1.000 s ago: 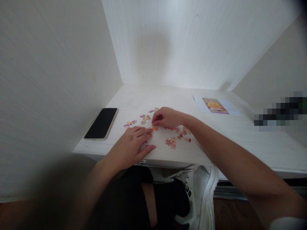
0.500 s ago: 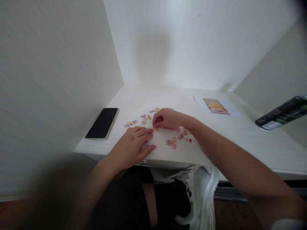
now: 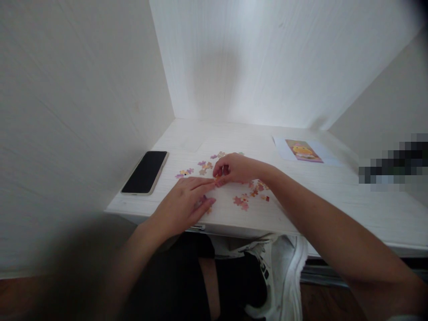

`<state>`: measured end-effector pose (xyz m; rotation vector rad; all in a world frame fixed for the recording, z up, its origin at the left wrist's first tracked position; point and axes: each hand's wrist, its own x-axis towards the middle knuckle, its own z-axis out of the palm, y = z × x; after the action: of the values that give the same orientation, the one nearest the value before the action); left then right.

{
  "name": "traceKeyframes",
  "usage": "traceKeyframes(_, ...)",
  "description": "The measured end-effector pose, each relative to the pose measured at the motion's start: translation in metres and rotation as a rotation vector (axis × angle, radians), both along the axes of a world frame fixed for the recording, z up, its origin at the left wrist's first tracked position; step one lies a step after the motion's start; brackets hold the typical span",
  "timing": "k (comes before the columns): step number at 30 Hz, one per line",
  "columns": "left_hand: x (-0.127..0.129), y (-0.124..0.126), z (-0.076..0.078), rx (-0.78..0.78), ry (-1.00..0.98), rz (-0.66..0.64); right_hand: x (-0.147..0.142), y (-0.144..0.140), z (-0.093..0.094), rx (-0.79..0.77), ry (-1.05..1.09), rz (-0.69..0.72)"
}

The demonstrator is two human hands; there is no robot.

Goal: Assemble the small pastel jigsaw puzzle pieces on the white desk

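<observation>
L. hand (image 3: 183, 200): open, fingers extended, thumb apart, palm down over puzzle pcs. (image 3: 241, 202); any hold hidden. R. hand (image 3: 239, 168): curled, thumb & index at orange pc. (image 3: 217, 179) by L. fingertips (grip: can't tell). Other pcs. scattered nearby on white desk (image 3: 220, 138); phone (image 3: 145, 173) at L.

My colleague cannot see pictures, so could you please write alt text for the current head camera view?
A person's left hand and right hand, fingertips close together, are among scattered jigsaw pieces on a white desk. A phone lies to the left, and a sheet with a printed yellow figure lies farther back on the right.
</observation>
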<state>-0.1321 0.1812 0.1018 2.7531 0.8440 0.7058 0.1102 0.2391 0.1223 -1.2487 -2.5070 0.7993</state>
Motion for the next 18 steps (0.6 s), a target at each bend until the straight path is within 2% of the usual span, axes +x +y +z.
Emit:
traceKeyframes(3, -0.018, 0.012, 0.009, 0.033, -0.065, 0.166, 0.001, 0.000, 0.001, -0.027, 0.016, -0.031)
traceKeyframes(6, -0.039, 0.026, 0.018, 0.014, 0.001, 0.308, 0.002, 0.000, 0.002, -0.043, 0.014, -0.035)
traceKeyframes(10, -0.054, 0.035, 0.021, -0.031, 0.124, 0.248, 0.003, 0.001, 0.002, -0.063, 0.024, -0.034)
traceKeyframes(18, -0.047, 0.032, 0.015, -0.033, 0.145, 0.138, 0.002, -0.001, 0.004, -0.112, 0.044, -0.036)
